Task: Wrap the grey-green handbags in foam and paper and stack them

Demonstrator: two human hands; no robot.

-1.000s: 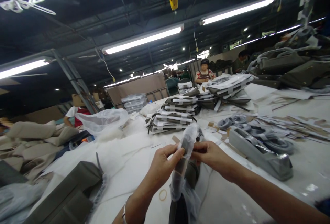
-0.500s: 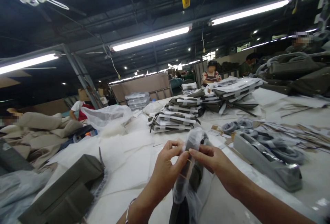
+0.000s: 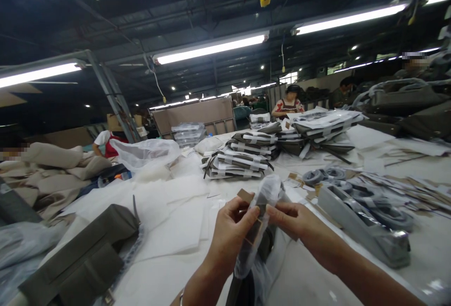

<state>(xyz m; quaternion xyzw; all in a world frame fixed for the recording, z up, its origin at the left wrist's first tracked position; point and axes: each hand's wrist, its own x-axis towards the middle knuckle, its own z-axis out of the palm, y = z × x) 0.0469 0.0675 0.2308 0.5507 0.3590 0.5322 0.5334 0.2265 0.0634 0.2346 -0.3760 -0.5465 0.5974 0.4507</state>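
Note:
A looped bag handle (image 3: 270, 191) wrapped in thin translucent white wrapping rises in front of me. Its dark lower part (image 3: 241, 289) runs down to the bottom of the view, partly under the wrap. My left hand (image 3: 229, 231) pinches the wrapping on the left side of the handle between thumb and fingers. Opposite it, my right hand (image 3: 303, 223) is closed on the right side, thumb tip close to the left thumb. Above my left fingers sticks out a small brown card (image 3: 245, 196); how it is held is hidden.
A dark olive bag (image 3: 84, 259) lies at left. Stacked dark pieces with white sheets (image 3: 239, 162) stand ahead. To the right are a grey tray-like holder (image 3: 362, 226) and grey coiled straps (image 3: 391, 209). A co-worker (image 3: 289, 101) sits across the table.
The brown card now shows above my left fingers. My hands have stayed at the handle with the thumbs slightly further apart. The camera view has shifted slightly.

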